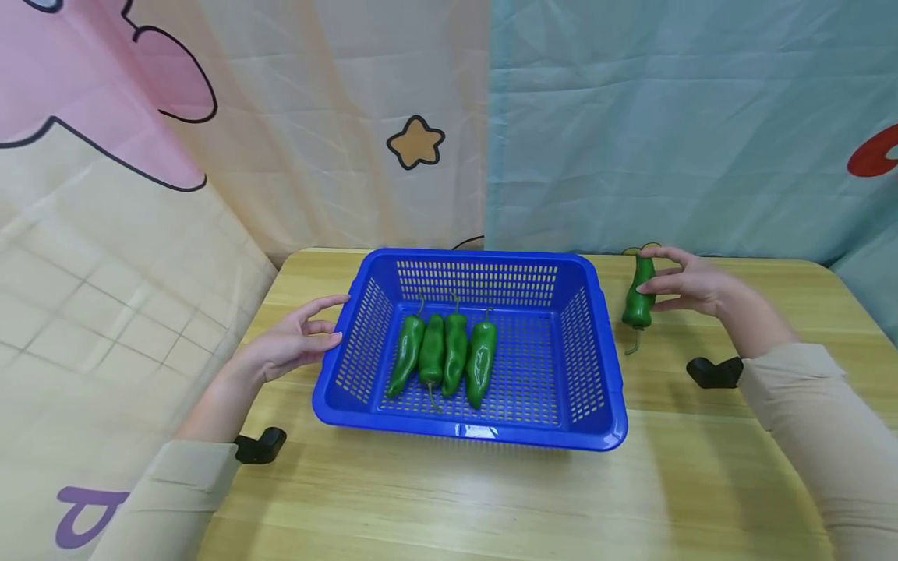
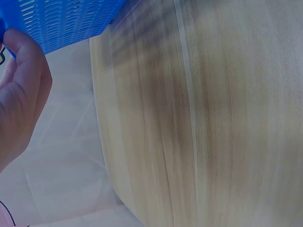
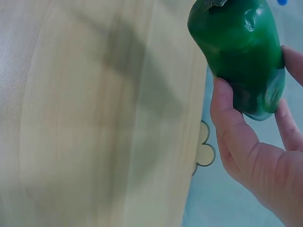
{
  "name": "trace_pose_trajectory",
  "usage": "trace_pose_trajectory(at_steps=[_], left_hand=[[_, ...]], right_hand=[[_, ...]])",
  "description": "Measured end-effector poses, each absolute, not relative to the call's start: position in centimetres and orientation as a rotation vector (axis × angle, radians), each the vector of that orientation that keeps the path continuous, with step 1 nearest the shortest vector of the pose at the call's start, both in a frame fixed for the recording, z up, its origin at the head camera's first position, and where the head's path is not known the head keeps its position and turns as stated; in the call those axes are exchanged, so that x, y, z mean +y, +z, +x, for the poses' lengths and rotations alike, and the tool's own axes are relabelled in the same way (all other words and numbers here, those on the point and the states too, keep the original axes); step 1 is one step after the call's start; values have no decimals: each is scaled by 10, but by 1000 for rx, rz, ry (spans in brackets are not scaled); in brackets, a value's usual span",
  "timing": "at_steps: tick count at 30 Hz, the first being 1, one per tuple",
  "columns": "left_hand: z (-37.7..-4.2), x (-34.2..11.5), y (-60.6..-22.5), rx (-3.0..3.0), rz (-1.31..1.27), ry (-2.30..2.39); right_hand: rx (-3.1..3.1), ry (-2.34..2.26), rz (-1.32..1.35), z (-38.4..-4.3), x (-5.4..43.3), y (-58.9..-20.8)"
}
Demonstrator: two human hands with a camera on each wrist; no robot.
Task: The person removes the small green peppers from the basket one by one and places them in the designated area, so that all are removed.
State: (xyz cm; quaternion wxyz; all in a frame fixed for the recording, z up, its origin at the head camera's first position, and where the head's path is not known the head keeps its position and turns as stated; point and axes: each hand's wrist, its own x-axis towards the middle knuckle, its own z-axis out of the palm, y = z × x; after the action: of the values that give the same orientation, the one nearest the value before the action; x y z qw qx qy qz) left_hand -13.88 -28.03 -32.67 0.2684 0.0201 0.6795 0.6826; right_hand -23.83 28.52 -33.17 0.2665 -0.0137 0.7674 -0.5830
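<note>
A blue plastic basket (image 1: 477, 431) with slotted walls stands in the middle of the table. Inside it, left of centre, several green peppers lie side by side, one (image 1: 481, 362) nearest the bare part of the basket's floor. My left hand (image 1: 291, 339) holds the basket's left rim, thumb and fingertips at its edge. To the right of the basket, my right hand (image 1: 691, 287) pinches another green pepper (image 3: 241, 52) between thumb and fingers. In the head view this pepper hangs stem down, above the far right of the table.
The wooden table (image 1: 435, 506) extends in front of the basket and to its right. Printed curtains (image 1: 631, 140) hang right behind the table's back edge and along its left side. A black wrist mount (image 1: 714, 372) sits below each wrist.
</note>
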Motion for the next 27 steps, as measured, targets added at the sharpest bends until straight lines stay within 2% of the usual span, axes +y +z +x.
trace_pose_trajectory(at_steps=[27], left_hand=[[-139, -280, -331, 1796, 55, 1882]], right_hand=[[2110, -1587, 1, -263, 281, -374]])
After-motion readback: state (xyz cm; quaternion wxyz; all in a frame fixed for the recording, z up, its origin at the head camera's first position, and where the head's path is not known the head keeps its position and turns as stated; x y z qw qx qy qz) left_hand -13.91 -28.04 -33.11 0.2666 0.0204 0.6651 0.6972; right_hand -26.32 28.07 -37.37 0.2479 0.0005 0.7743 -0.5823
